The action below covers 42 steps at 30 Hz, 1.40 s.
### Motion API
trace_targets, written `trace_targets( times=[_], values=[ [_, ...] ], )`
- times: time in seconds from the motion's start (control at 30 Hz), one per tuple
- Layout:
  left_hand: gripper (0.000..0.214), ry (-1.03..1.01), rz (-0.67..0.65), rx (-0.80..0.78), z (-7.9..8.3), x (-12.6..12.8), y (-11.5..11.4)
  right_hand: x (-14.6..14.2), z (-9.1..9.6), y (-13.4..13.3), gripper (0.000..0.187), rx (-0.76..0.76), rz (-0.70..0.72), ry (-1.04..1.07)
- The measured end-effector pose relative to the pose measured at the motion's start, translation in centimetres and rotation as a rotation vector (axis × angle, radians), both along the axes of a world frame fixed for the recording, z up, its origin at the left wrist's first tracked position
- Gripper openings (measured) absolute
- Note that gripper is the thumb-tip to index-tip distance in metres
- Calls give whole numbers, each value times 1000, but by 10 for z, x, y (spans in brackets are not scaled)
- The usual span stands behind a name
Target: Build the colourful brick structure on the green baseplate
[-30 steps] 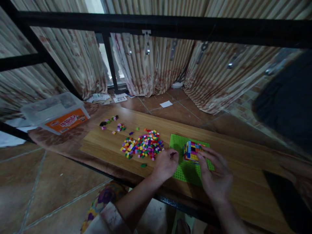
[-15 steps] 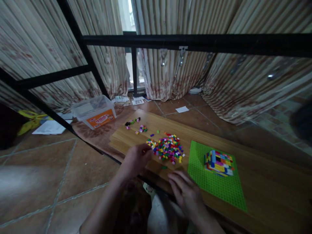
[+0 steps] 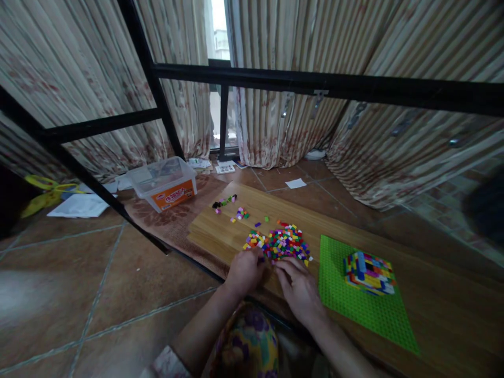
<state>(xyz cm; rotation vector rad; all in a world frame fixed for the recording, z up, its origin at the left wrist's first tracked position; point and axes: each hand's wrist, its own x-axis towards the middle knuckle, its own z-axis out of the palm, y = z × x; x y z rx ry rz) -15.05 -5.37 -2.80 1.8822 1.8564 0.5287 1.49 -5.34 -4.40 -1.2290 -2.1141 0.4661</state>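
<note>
The left hand (image 3: 246, 270) and right hand (image 3: 299, 286) touch the brick pile (image 3: 284, 243) on the wooden surface (image 3: 214, 231); what they hold, I cannot tell. Curtains (image 3: 268, 121) hang behind.

A loose heap of tiny multicoloured bricks (image 3: 285, 244) lies on the wooden board (image 3: 214, 233).

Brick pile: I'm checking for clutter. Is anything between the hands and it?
Nothing visible. The left hand and right hand both lie on the board at the near edge of the pile, fingers reaching the bricks. The built block on the green plate stands apart to the right.
</note>
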Motion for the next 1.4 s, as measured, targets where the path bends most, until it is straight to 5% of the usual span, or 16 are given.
trace_targets(
  times=[0.2,0.37,0.53,0.7,0.9,1.17,1.4],
  values=[
    [10,-178,30,65,-5,8,-2,-36,30,72,24,8,-58,-63],
    [20,-427,6,143,-6,-5,-17,-69,24,117,21,-82,43,-311],
    [20,-478,157,187,-9,-31,-13,-70,12,126,18,-102,111,-374],
    [21,-220,363,247,-8,-73,38,-51,18,123,17,-115,166,-416],
    [23,187,221,202,-2,-84,90,-69,31,128,23,-84,155,-357],
    [18,217,214,222,-8,-72,101,-116,25,166,57,-44,321,-303],
    [14,52,181,318,-24,-69,88,-98,17,163,48,-63,463,-343]
  ],
)
